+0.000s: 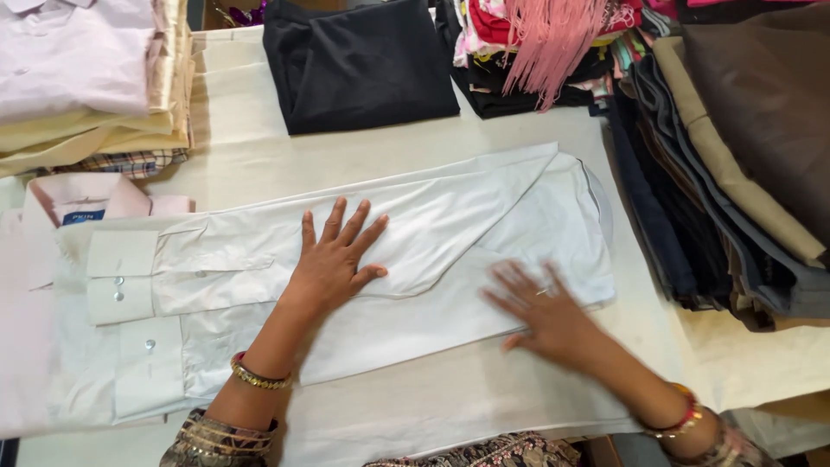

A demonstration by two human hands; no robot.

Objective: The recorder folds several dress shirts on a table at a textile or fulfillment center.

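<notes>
A pale grey cotton shirt (346, 285), folded lengthwise with its sleeves laid across the body, lay flat along the cloth-covered desk (450, 398), cuffs and collar end toward 9 o'clock and hem toward 3 o'clock. The left hand (333, 259) rested palm-down at the shirt's middle, its grip fully spread, fingers fanned toward 12 o'clock, pressing the fabric and clasping nothing. The right hand (540, 311), blurred, lay open and flat on the shirt's lower edge toward 4 o'clock of the left, also closed on nothing; the hem end stretched past it toward 2 o'clock. A folded black garment (359, 65) sat at 12 o'clock of the shirt. A stack of cream and pale pink folded shirts (86, 78) stood at 10 o'clock, a pink collared shirt (95, 199) just beneath it. A pile of dark and tan folded trousers (735, 173) rose at 3 o'clock.
</notes>
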